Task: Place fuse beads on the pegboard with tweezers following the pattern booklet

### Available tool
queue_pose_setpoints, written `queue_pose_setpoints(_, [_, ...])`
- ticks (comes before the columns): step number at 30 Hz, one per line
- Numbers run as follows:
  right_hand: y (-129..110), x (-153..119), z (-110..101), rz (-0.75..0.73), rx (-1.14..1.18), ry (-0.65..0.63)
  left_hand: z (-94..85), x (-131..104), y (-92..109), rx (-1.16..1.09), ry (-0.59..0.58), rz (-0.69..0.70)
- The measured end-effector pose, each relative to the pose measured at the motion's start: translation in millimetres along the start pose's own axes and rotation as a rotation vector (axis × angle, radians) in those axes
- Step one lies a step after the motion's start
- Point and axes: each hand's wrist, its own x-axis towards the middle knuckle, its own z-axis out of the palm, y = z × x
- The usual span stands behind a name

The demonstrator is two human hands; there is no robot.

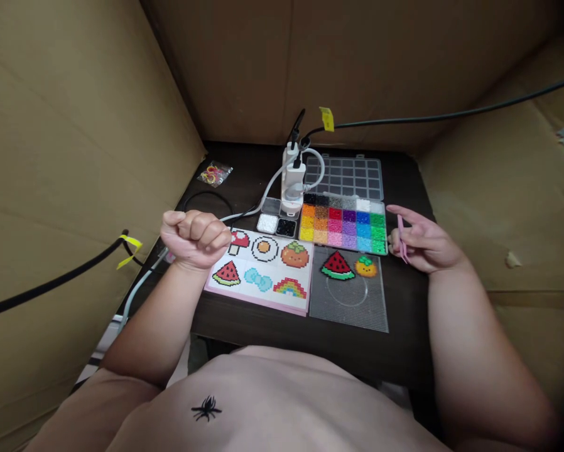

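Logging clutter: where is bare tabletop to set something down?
Bare tabletop runs along the near edge below the pattern sheet and pegboard, and right of the pegboard; another patch lies between the bag and power strip. Crowded: power strip through bead box.

A dark table [244,323] carries pattern sheet [244,285], pegboard [371,307], bead box [343,248].

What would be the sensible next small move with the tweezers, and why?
Probably bring the tweezers left over the bead box: the right hand holds them just beside its right edge, its compartments are full of loose beads, and the pegboard has bare room below its two fruit designs.
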Motion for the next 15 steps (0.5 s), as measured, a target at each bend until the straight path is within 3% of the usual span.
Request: queue_pose_setpoints(15, [-0.5,-0.1,1.9,0.007,-0.002,0.0,-2.2,0.8,1.0,0.028,0.065,-0.014])
